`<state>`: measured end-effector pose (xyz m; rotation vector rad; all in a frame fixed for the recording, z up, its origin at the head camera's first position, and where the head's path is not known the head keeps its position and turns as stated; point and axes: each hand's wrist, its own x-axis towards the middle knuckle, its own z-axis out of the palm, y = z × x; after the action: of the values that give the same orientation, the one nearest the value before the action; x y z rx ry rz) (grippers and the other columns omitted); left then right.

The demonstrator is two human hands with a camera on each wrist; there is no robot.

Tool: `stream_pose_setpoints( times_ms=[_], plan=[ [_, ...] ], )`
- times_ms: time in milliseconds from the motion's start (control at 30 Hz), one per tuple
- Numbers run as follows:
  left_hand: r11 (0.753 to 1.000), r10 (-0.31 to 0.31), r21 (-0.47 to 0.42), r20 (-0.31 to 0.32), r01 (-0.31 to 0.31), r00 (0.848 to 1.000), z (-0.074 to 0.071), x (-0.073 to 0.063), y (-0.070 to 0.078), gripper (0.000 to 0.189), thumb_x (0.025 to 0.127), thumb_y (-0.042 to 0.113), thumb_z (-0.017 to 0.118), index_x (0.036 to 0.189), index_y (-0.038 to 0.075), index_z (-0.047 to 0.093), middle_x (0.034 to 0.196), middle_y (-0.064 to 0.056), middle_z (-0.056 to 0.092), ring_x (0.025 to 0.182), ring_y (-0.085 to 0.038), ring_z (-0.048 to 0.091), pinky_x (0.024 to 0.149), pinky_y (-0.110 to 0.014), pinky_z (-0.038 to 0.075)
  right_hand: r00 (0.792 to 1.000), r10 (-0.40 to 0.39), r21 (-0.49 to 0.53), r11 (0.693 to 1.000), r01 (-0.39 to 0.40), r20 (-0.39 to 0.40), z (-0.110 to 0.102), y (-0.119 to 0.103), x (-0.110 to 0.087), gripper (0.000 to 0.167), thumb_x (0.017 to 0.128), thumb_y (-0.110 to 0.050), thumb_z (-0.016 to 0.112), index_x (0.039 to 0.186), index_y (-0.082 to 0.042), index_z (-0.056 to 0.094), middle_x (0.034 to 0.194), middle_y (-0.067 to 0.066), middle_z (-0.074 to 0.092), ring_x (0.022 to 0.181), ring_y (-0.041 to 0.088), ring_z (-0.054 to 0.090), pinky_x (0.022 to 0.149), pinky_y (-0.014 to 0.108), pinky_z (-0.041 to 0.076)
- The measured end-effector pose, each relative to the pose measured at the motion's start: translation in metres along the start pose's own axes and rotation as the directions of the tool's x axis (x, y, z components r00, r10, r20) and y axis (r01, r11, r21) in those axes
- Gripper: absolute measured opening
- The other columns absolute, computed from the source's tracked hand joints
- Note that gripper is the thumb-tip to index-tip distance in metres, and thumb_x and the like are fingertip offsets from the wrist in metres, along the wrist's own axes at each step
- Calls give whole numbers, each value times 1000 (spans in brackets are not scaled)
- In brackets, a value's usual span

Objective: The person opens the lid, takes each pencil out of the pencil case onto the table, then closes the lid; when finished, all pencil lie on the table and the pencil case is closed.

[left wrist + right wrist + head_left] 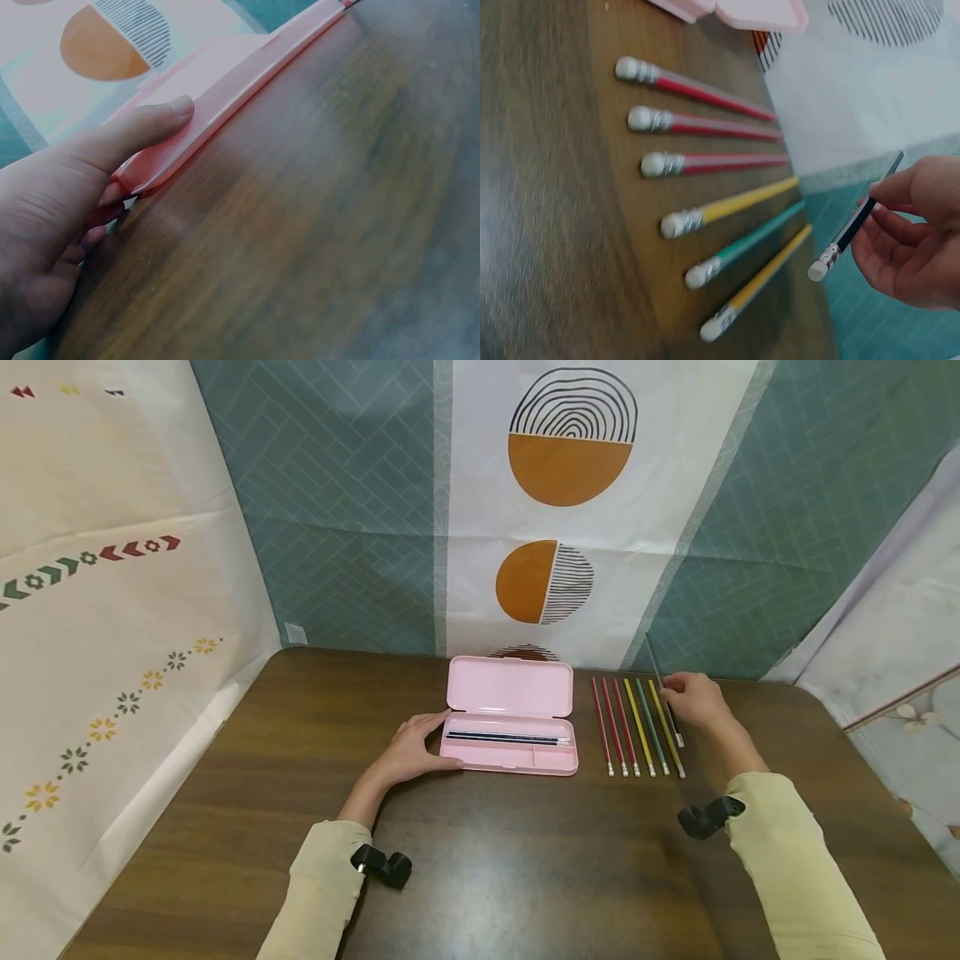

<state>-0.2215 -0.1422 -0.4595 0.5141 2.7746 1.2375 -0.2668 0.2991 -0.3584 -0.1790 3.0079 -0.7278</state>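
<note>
A pink pencil case (510, 770) lies open on the table, its lid tilted back, with dark blue pencils (510, 738) in its long compartment. My left hand (411, 750) holds the left end of the case, the thumb (169, 116) along the front wall and the other fingers round the end. With its thumb and fingers, my right hand (696, 697) pinches a dark pencil (859, 219), tilted with its white eraser end downward. Beside that hand lies a row of red pencils (619, 727), yellow pencils (639, 727) and a green pencil (653, 727), erasers towards me.
The brown wooden table (510, 868) reaches back to a patterned cloth (360, 527) hanging behind the case. A white cloth with printed flowers (150, 681) hangs along the left side, and another pale cloth (907, 693) on the right.
</note>
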Motion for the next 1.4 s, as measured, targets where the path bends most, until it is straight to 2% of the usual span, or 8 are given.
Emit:
stream_pose_setpoints(
  times_ms=[200, 433, 500, 767, 933, 1167, 1400],
  plan=[
    [1000, 3, 1, -5, -3, 1000, 0, -1, 0, 93, 72, 41, 84, 148, 11, 40, 143, -16, 45, 130, -33, 36, 101, -55, 33, 1000, 15, -29, 999, -15, -5, 5, 23, -4, 38, 97, -10, 51, 119, 20, 53, 113, 35, 58, 105, 52, 52, 89, 57, 42],
    [1000, -7, -9, 1, 7, 1000, 3, -4, -1, 95, 71, 42, 84, 148, 8, 40, 143, -17, 45, 130, -33, 36, 101, -55, 33, 996, 76, 12, 997, -77, 46, 14, 45, -15, 37, 96, -9, 52, 118, 21, 53, 108, 36, 60, 77, 36, 68, 76, 50, 51],
    [1000, -12, -8, 7, 12, 1000, 4, -6, -1, 94, 71, 41, 85, 148, 8, 40, 143, -17, 45, 130, -33, 36, 101, -55, 33, 994, 89, 22, 996, -90, 57, 18, 49, -18, 37, 96, -8, 51, 118, 21, 53, 109, 37, 59, 75, 34, 68, 73, 48, 52],
    [1000, -12, -23, -3, 12, 1000, 3, -7, 0, 93, 71, 40, 85, 147, 8, 41, 142, -18, 45, 130, -34, 36, 101, -56, 33, 992, 110, 52, 992, -113, 62, 32, 56, -22, 36, 95, -7, 52, 117, 22, 53, 109, 36, 60, 74, 33, 68, 66, 40, 55],
    [1000, 10, -18, -10, -10, 1000, 2, -6, 1, 93, 71, 38, 85, 147, 7, 41, 141, -18, 47, 130, -34, 37, 101, -56, 32, 994, 109, 35, 993, -110, 32, 35, 55, -23, 34, 94, -6, 55, 114, 21, 55, 103, 33, 63, 71, 31, 68, 64, 40, 55],
    [1000, 22, -2, -14, -22, 1000, 1, -5, 2, 93, 71, 39, 85, 147, 8, 42, 141, -18, 47, 129, -34, 38, 100, -55, 34, 991, 127, 52, 990, -129, 39, 35, 56, -22, 33, 93, -5, 57, 114, 21, 54, 103, 35, 61, 78, 36, 67, 64, 38, 55],
    [1000, 22, 4, -16, -22, 1000, 0, -2, 2, 94, 71, 40, 85, 147, 8, 41, 141, -17, 47, 129, -33, 38, 100, -55, 33, 986, 153, 119, 980, -161, 72, 28, 55, -22, 40, 94, -8, 54, 119, 22, 49, 112, 39, 56, 81, 37, 68, 63, 35, 56]
  ],
)
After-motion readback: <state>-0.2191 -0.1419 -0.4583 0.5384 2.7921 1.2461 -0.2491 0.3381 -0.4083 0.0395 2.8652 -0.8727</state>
